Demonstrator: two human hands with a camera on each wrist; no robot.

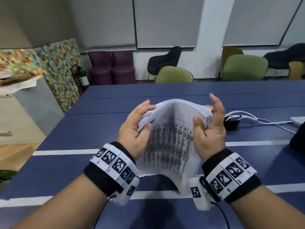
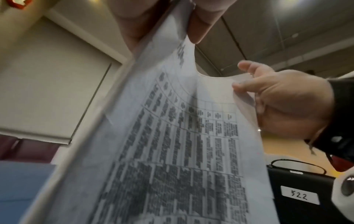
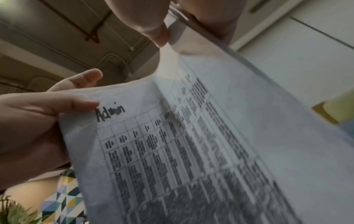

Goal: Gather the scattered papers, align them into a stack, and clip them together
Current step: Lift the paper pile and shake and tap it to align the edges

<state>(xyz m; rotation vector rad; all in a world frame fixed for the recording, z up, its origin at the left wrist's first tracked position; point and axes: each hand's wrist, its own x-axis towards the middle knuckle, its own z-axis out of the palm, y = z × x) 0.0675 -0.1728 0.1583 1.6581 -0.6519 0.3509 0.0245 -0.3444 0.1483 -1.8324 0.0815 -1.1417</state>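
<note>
Two hands hold the papers (image 1: pixel 171 139) above the tabletop (image 1: pixel 82 129): left hand (image 1: pixel 135 129) and right hand (image 1: pixel 209 128) each grip a side edge, bowing the stack. Squeeze unevenly and sheets could slip, fanning out misaligned.

Head camera looks down over the blue table (image 1: pixel 82 116); both wrist cameras, close beneath, face up the shared printed paper stack (image 1: pixel 170 142).
</note>
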